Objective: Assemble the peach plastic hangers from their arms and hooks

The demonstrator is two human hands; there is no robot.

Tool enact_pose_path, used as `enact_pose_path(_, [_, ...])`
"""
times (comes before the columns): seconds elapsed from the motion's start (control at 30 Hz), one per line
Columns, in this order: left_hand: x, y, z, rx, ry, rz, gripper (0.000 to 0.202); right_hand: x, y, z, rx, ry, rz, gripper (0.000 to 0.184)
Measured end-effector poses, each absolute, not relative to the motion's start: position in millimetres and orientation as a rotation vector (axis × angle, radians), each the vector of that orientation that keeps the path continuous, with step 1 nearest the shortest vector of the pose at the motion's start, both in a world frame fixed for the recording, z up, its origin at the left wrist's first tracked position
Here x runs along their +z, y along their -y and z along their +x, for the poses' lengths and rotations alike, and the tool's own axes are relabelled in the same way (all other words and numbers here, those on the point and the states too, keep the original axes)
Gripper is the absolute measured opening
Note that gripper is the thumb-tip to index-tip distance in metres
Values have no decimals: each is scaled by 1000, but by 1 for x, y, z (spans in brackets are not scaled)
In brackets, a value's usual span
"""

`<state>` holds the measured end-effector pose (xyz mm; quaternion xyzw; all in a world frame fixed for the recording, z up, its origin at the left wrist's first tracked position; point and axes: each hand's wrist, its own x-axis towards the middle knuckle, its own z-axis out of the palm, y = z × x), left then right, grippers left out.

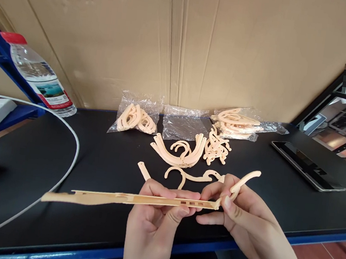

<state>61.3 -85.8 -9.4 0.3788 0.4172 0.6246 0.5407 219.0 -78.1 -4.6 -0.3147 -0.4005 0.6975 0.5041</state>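
Note:
My left hand [156, 211] pinches a long, flat beige plastic arm piece [98, 198] near its right end, and the piece stretches out to the left above the black table [57, 199]. My right hand [238, 215] grips a curved beige hook piece [244, 181] at the arm's right end, where the two parts meet. Both hands hover over the table's front edge. Just behind them lie loose beige parts [192, 176], among them a hook and a short strip.
Further back lie a pile of curved beige pieces [179, 151], a heap of small hooks [216, 147] and three clear bags [136, 116] of parts. A phone [309, 166] rests at right, a water bottle [37, 73] and white cable [71, 134] at left. Cardboard forms the back wall.

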Motion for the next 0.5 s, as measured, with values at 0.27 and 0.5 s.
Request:
enact_pose_path(0.27, [-9,85,61,1485,-993,912,21,0,80,217,1696,917,-779,13])
enact_pose_path(0.5, [-8,86,61,1487,-998,896,21,1,79,221,1721,920,-780,16])
